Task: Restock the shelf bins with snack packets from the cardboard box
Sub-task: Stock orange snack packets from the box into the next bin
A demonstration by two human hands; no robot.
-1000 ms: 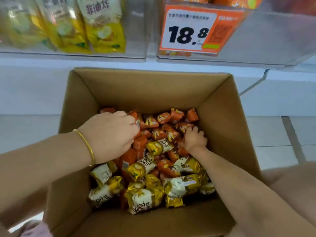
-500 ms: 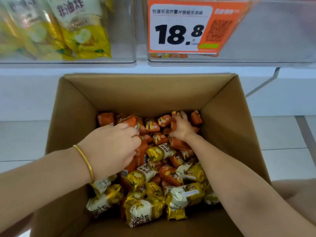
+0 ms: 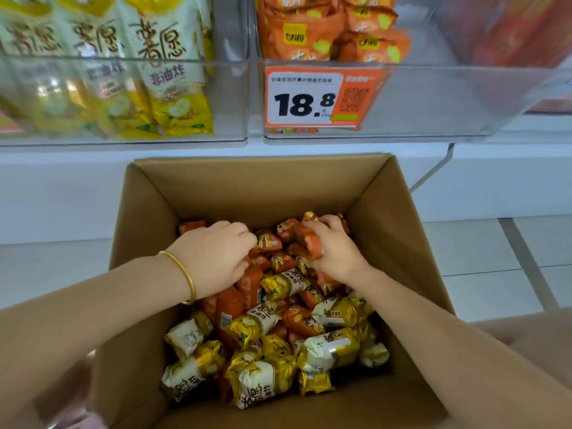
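Observation:
An open cardboard box (image 3: 148, 230) stands on the floor below the shelf, holding several orange snack packets (image 3: 269, 241) at the far end and yellow-and-white packets (image 3: 328, 348) nearer me. My left hand (image 3: 213, 255), with a gold bangle at the wrist, reaches into the orange packets with fingers curled down among them; its grip is hidden. My right hand (image 3: 334, 246) grips an orange packet (image 3: 306, 238) at the box's far right. Above, a clear bin (image 3: 433, 97) holds orange packets and another clear bin (image 3: 229, 97) holds yellow ones.
An orange price tag (image 3: 322, 100) reading 18.8 hangs on the front of the orange bin. A third bin with red packs (image 3: 510, 29) is at the upper right. White tiled floor (image 3: 483, 261) surrounds the box, with a white shelf base behind it.
My right hand has closed round an orange packet and lifted it at the box's far right. My left hand has pushed further forward into the orange packets. The view has tilted up toward the bins.

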